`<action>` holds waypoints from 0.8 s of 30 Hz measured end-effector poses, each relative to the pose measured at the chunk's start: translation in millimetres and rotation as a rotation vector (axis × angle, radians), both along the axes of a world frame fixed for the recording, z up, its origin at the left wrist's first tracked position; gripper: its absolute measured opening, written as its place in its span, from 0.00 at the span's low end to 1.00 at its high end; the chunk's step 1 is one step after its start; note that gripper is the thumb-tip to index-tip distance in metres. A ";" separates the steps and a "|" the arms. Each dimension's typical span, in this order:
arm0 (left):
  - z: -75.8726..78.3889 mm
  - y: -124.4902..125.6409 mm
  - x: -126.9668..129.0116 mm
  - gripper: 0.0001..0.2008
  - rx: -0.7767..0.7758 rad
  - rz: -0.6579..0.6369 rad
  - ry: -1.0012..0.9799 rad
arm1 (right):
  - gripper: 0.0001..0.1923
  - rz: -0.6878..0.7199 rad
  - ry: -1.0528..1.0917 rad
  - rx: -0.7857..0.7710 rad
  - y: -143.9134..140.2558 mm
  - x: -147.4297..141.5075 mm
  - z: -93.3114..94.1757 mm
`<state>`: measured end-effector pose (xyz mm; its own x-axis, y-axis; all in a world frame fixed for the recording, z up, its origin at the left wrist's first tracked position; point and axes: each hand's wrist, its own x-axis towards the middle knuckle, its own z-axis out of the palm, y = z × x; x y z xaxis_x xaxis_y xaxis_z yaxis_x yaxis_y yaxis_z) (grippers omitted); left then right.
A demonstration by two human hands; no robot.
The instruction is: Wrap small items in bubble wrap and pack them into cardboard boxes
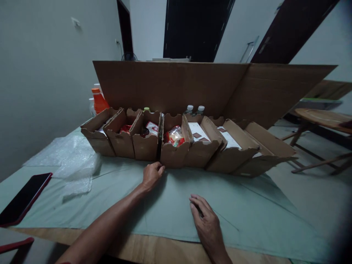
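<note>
A row of several small open cardboard boxes [173, 156] stands across a pale green cloth [247, 209] on a table. My left hand [152, 175] reaches forward with its fingers curled, touching the cloth at the foot of the middle box. It holds nothing that I can see. My right hand [205, 220] rests flat on the cloth nearer to me, fingers apart and empty. The boxes hold red snack packets [175, 136] and white cards [198, 132].
A tall cardboard sheet [176, 86] stands behind the boxes. An orange bottle [98, 101] and two capped bottles [194, 109] stand at the back. Bubble wrap [73, 161] and a dark phone [23, 198] lie left. A wooden chair [321, 121] is to the right.
</note>
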<state>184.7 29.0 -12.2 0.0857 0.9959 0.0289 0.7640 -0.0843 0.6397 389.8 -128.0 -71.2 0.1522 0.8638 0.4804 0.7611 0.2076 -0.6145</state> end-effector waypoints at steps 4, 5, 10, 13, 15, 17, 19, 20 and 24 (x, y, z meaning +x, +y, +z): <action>-1.3 9.4 3.2 0.12 0.003 0.009 -0.016 | 0.13 -0.001 0.003 -0.013 -0.6 -1.7 2.3; -1.2 13.0 3.3 0.12 0.004 0.007 -0.022 | 0.13 -0.002 0.009 -0.022 -0.7 -2.1 2.9; -2.4 22.9 2.1 0.13 0.002 -0.036 -0.057 | 0.15 -0.007 0.058 -0.065 0.1 -2.9 4.8; -7.1 10.3 0.1 0.13 0.035 -0.096 -0.084 | 0.16 -0.010 0.081 -0.067 1.8 -3.1 5.6; -12.3 -9.4 -4.1 0.12 0.078 -0.157 -0.101 | 0.17 -0.011 0.087 -0.060 2.9 -3.7 7.0; -18.7 -36.9 -11.8 0.13 0.129 -0.229 -0.118 | 0.17 -0.008 0.086 -0.046 3.8 -4.9 9.2; -25.6 -69.0 -23.0 0.15 0.170 -0.298 -0.139 | 0.18 -0.003 0.076 -0.028 4.8 -6.3 11.8; -28.8 -85.6 -29.4 0.16 0.184 -0.329 -0.150 | 0.18 -0.002 0.069 -0.018 5.6 -6.9 13.2; -36.7 -147.6 -55.2 0.14 0.222 -0.410 -0.187 | 0.17 -0.013 0.025 0.027 9.5 -8.8 19.1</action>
<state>129.4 -118.5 -48.9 0.4416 0.8495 0.2887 0.5134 -0.5032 0.6952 381.0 -118.5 -52.2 0.1751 0.8483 0.4997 0.7485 0.2150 -0.6273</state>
